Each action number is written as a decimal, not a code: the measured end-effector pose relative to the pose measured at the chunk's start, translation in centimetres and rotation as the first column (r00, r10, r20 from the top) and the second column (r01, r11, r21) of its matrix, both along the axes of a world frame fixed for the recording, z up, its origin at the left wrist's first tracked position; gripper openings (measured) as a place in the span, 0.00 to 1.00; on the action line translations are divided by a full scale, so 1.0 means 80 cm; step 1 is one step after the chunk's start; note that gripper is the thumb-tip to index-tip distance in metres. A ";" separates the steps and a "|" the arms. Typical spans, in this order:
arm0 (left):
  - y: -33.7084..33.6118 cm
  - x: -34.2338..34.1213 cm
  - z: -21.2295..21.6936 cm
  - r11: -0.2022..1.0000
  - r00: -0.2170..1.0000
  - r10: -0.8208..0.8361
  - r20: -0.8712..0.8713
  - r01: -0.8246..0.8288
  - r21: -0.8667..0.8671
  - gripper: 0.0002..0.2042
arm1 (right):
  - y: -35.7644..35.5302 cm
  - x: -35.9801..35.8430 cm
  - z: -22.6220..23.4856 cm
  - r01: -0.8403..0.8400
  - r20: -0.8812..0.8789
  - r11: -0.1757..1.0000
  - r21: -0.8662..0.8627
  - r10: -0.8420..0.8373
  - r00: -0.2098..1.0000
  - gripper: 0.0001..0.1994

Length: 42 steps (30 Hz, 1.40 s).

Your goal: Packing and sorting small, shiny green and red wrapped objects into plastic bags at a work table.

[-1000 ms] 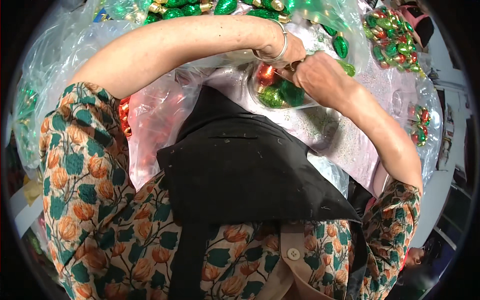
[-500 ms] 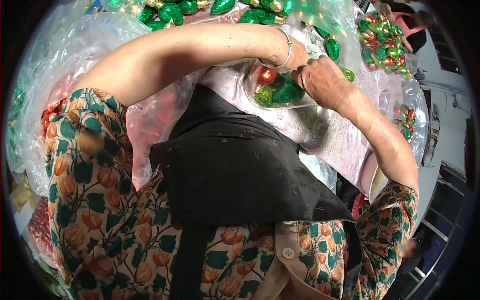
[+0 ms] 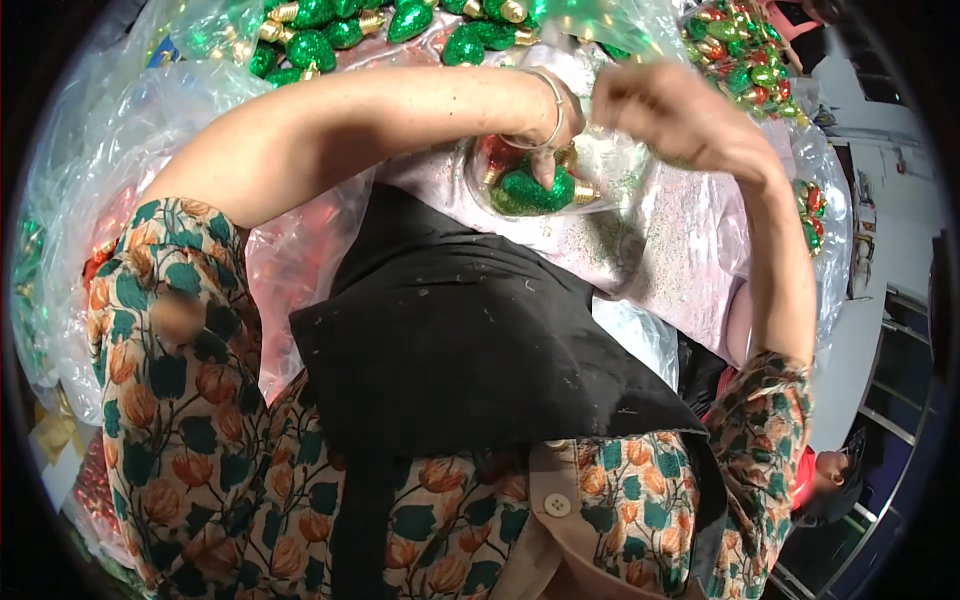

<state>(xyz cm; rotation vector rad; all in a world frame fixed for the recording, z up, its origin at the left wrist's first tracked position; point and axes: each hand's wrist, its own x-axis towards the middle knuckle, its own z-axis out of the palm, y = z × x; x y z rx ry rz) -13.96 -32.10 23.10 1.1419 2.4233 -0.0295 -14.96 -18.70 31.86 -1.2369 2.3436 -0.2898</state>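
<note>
Loose glittery green bulbs lie along the far side. The left hand sets one digit against a green bulb in a clear container; its grip is partly hidden. Near it, the right hand curls, blurred, contents uncertain. Packed bulbs lie beyond.

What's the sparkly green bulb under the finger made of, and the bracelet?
Green bulb: maybe plastic or glass, I can't tell which, with a glittery coat, since it sparkles in specks. Bracelet: probably polished silvery metal, because it's smooth and shiny.
</note>
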 end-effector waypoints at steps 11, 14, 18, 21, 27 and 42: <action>0.010 0.000 -0.004 0.991 0.996 0.084 0.031 -0.087 0.102 0.25 | 0.045 0.024 -0.096 -0.033 -0.382 0.859 -0.510 -0.192 0.904 0.15; 0.007 -0.004 -0.005 0.971 1.000 0.003 -0.006 -0.002 0.239 0.23 | 0.069 0.030 -0.084 0.071 -0.196 0.799 -0.597 -0.231 0.953 0.12; 0.010 -0.003 0.007 1.000 1.000 -0.003 -0.020 0.003 0.008 0.18 | 0.071 0.028 -0.095 0.041 -0.278 0.884 -0.465 -0.190 0.942 0.09; -0.001 -0.002 0.008 0.972 0.991 0.106 0.078 -0.119 0.201 0.15 | 0.057 0.022 -0.097 0.032 -0.349 0.958 -0.284 -0.135 0.927 0.08; -0.005 -0.006 0.015 0.978 0.996 0.020 -0.082 -0.003 0.208 0.13 | 0.040 0.006 -0.121 0.041 -0.265 0.998 0.050 -0.026 0.964 0.05; -0.001 0.008 -0.004 0.945 0.990 0.054 -0.130 -0.008 0.327 0.18 | 0.034 0.004 -0.107 0.217 -0.048 0.967 0.134 -0.212 0.976 0.12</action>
